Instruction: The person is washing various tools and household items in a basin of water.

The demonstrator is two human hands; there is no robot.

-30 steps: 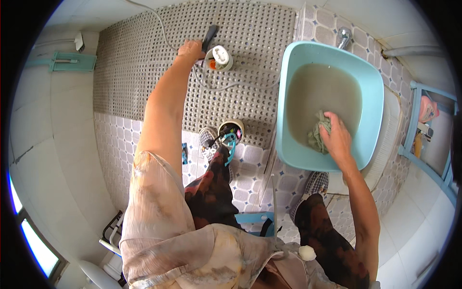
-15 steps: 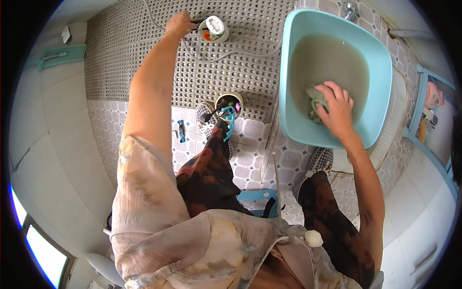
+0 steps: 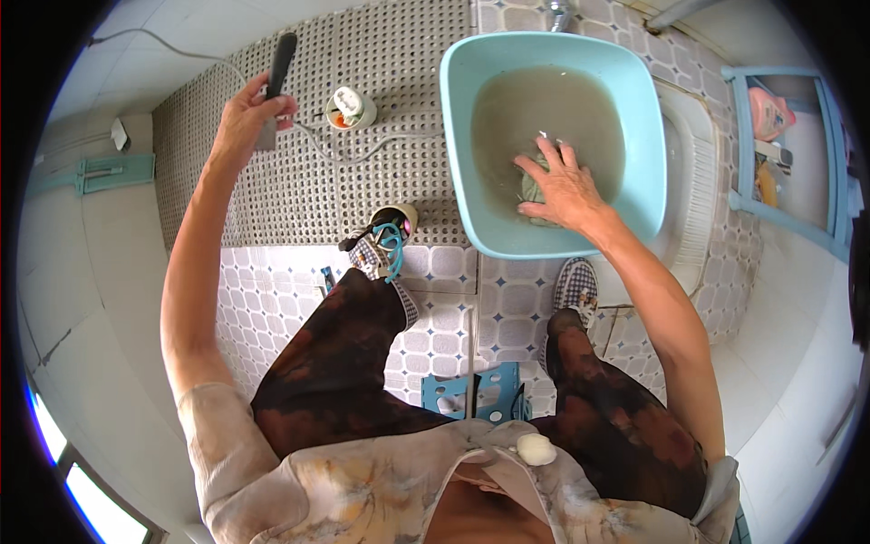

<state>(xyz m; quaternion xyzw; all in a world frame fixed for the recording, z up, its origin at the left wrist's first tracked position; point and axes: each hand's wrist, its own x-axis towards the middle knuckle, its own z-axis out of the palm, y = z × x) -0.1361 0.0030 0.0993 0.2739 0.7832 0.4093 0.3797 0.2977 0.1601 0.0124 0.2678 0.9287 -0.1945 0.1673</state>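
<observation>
My left hand (image 3: 245,120), raised over the perforated mat, is closed round a scraper with a black handle (image 3: 282,65). The handle points up and away, and its flat metal blade (image 3: 266,136) shows below my fingers. At the right, my right hand (image 3: 569,189) lies in a light blue basin (image 3: 458,136) of murky water. Its fingers are spread over a greenish wet cloth (image 3: 533,188), which is partly hidden under the palm.
A small tub with a white-topped item (image 3: 348,102) stands on the grey perforated mat (image 3: 299,195). By my left shoe is a round container (image 3: 406,216) of dark and blue items. A blue folding stool (image 3: 494,390) sits below me, a blue shelf (image 3: 739,136) at right.
My left hand has lifted the scraper away from the small tub, toward the left. My right fingers have spread from their curl round the cloth. The view has shifted.
</observation>
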